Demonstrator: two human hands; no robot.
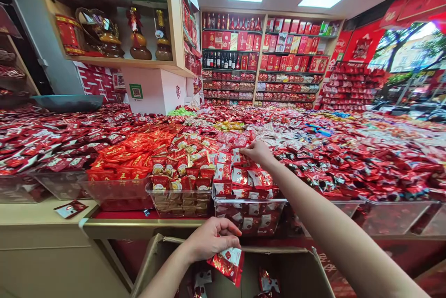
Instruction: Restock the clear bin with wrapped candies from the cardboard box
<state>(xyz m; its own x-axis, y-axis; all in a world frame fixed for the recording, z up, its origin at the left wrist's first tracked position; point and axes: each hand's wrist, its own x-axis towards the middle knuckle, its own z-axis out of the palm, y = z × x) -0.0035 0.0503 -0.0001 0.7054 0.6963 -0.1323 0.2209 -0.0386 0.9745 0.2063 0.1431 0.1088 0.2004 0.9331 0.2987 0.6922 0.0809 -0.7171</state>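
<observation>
My left hand (218, 240) is closed on a red and white candy packet (228, 263), held over an open cardboard box (292, 270). A few similar packets (268, 284) lie at the bottom of that box. My right hand (259, 154) reaches forward to the back of a clear plastic bin (249, 201) filled with the same red and white packets. Its fingers pinch a packet (239, 155) standing at the top of the pile. Directly left of this bin is another clear bin (181, 192) full of red and gold packets.
Orange-red packets (120, 161) fill a bin farther left, and dark red ones (348, 168) spread to the right. One loose packet (70, 209) lies on the counter (31, 214). A wooden cabinet (174, 33) overhangs the left side. Stocked shelves (259, 47) stand at the back.
</observation>
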